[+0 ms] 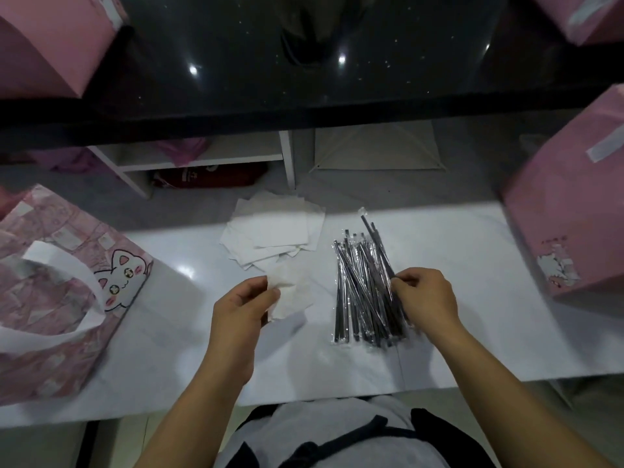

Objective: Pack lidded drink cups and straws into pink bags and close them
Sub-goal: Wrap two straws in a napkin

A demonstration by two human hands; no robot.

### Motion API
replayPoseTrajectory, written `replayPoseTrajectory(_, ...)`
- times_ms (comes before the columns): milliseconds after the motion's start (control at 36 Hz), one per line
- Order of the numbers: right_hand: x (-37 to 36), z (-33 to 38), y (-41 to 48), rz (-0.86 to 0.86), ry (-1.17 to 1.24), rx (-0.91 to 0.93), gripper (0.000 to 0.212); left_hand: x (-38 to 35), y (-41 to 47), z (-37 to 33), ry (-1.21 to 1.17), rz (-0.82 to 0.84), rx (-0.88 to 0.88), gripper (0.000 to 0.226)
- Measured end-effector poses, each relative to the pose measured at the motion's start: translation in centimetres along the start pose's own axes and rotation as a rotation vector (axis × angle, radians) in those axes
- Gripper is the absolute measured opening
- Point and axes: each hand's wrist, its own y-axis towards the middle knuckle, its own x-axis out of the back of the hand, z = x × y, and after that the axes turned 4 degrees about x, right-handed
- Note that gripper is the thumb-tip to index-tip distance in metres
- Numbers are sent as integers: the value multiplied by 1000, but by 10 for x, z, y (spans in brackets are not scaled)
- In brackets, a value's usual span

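- Head view: the left hand (246, 307) pinched a crumpled white napkin (291, 292) between thumb and fingers, just above the white table (479, 319).
- The right hand (426, 298) had its fingers curled and pinched one wrapped straw at the right edge of the pile of straws (363, 292). The straws were black, each in clear wrap, and lay loose on the table between the two hands, fanning away from the person.
- Beyond the left hand lay a loose stack of napkins (273, 231), close to the far edge of the table.
- Far left of the left hand stood a pink bag (64, 298) with white handles and a drawn cat face; what was inside I could not see.
- Right of the right hand, well apart, stood a second pink bag (570, 211), closed with a strip of pale tape on top. Its side had a torn white label with small red marks above, too small to read.
- Beyond both hands ran a black counter (304, 62) with the corners of two more pink bags, one at far left (50, 45) and one at far right (584, 18).
- Under the counter was a white shelf (202, 162); a red item (209, 179) below it bore writing that I could not read.
- The near table edge ran just before the person's body. Bare table surface lay between the hands and to the right of the right hand, up to the second pink bag.
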Motion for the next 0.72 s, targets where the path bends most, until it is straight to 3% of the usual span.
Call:
replayPoseTrajectory(139, 4, 0, -2, 39, 165, -35, 22, -4, 6, -2, 3, -14, -10, 23)
replayPoseTrajectory(250, 7, 3, -6, 156, 676, -237, 23, -6, 10, -2, 3, 6, -5, 22)
replayPoseTrajectory(333, 7, 2, -7, 219, 844, -333, 14, -8, 13, -2, 15, 30, 6, 24)
replayPoseTrajectory(528, 5, -3, -9, 207, 808, -308, 27, -12, 17, -1, 15, 64, 16, 24)
replayPoseTrajectory(722, 2, 3, -15, 153, 619, -235, 30, -10, 15, -3, 6, 75, 9, 24)
